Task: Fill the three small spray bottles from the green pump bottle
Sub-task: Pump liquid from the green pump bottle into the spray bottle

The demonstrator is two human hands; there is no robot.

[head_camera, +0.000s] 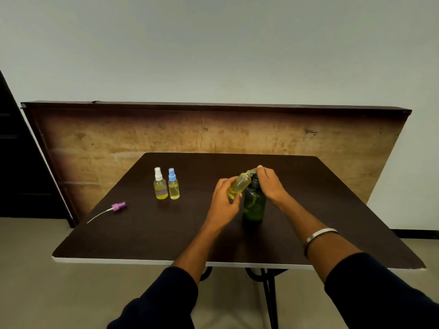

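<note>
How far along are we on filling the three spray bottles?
Done: the white-capped spray bottle and blue-capped spray bottle stand capped, holding yellow liquid. In hand: the left hand tilts the uncapped third bottle at the green pump bottle, right hand on the pump. Left: refitting the purple spray cap lying on the table.

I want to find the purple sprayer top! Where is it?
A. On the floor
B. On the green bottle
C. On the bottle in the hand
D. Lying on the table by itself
D: the purple sprayer top lies alone on the table, its thin tube trailing out, left of the two capped small bottles.
</note>
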